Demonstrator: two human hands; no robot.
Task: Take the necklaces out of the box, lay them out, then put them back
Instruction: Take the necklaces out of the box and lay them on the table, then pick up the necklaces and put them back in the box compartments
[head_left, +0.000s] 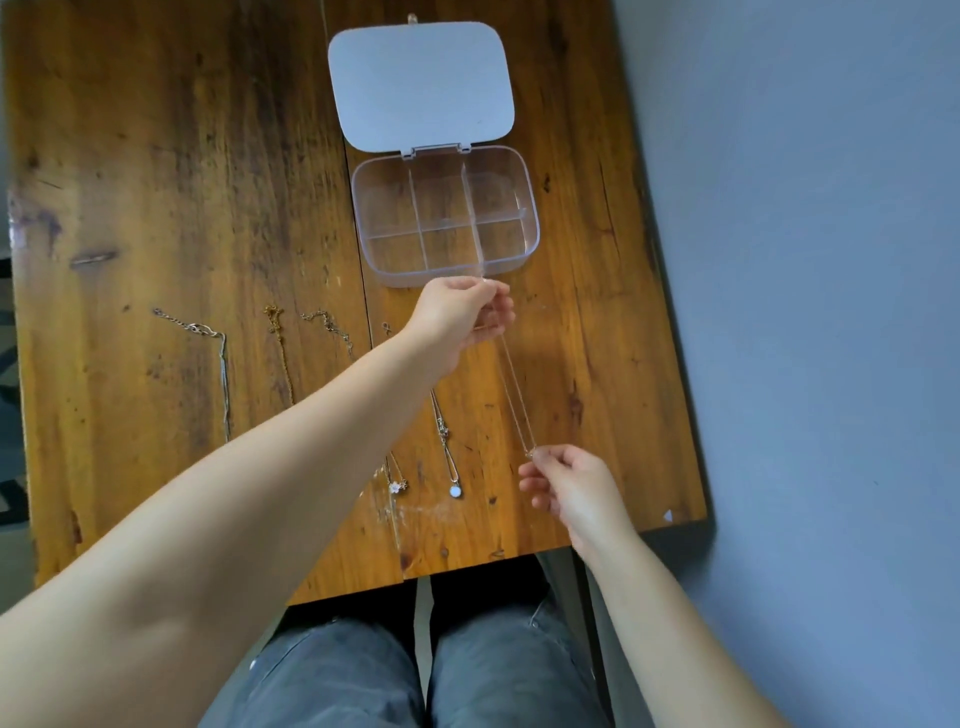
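The clear box sits open on the table, lid flat behind, its compartments showing nothing inside. Both grips are pinched on one thin necklace: left hand at the top, right hand at the bottom. Four other necklaces lie in a row to the left.

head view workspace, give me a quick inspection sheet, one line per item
Surface: worn brown wooden table, scratched and stained.
Job's things: clear plastic compartment box, lid open, compartments look empty; four necklaces in a row, among them a gold chain necklace and a round white pendant necklace; a fifth, a thin silver chain necklace, stretched between both hands.
Clutter: nothing seen.
Grippers: left hand pinches the chain's far end; right hand pinches the near end.
Cables: nothing seen.
Surroundings: grey wall at right; person's dark trousers below.
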